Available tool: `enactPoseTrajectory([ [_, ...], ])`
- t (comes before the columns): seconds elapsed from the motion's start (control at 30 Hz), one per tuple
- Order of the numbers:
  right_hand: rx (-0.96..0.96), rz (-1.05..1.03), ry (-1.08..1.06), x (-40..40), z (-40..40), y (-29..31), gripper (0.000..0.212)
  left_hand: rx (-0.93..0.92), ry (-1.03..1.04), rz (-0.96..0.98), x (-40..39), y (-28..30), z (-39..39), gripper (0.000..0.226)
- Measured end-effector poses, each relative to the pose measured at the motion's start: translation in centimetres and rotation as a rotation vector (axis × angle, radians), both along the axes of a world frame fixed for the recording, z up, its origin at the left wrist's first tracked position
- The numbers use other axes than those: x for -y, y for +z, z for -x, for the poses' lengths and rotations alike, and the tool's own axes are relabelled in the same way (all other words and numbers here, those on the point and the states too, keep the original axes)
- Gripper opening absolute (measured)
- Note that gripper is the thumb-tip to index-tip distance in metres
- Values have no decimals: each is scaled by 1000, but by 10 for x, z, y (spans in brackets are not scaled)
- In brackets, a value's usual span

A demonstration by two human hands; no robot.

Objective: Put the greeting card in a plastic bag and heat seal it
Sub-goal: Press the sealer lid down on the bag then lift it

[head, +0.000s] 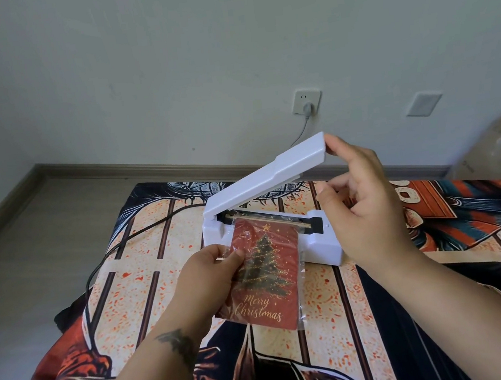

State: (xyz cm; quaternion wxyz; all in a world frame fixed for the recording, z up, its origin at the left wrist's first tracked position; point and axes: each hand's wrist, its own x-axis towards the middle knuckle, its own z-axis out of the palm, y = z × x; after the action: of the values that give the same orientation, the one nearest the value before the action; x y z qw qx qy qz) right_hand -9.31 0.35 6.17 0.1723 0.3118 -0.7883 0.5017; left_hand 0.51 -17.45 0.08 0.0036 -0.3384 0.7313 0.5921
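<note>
A red "Merry Christmas" greeting card (264,285) with a tree on it sits inside a clear plastic bag (302,293). My left hand (208,272) pinches the bag's left edge, and the bag's open top lies across the sealing strip of a white heat sealer (320,241). The sealer's lever arm (272,174) is raised at a slant. My right hand (360,205) holds the free end of that arm with its fingertips.
The sealer stands on a patterned orange, dark and red cloth (144,258) spread over the floor. A black cord (119,251) runs left from the sealer; a grey plug sits in a wall socket (306,102). A blurred clear object (493,143) shows at the right.
</note>
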Motion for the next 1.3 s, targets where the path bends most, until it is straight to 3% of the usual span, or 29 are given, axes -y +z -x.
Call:
enactPoseTrajectory([
  [1.3, -123, -122, 140, 47, 6, 47, 55, -32, -3, -10, 0, 0, -1, 20],
])
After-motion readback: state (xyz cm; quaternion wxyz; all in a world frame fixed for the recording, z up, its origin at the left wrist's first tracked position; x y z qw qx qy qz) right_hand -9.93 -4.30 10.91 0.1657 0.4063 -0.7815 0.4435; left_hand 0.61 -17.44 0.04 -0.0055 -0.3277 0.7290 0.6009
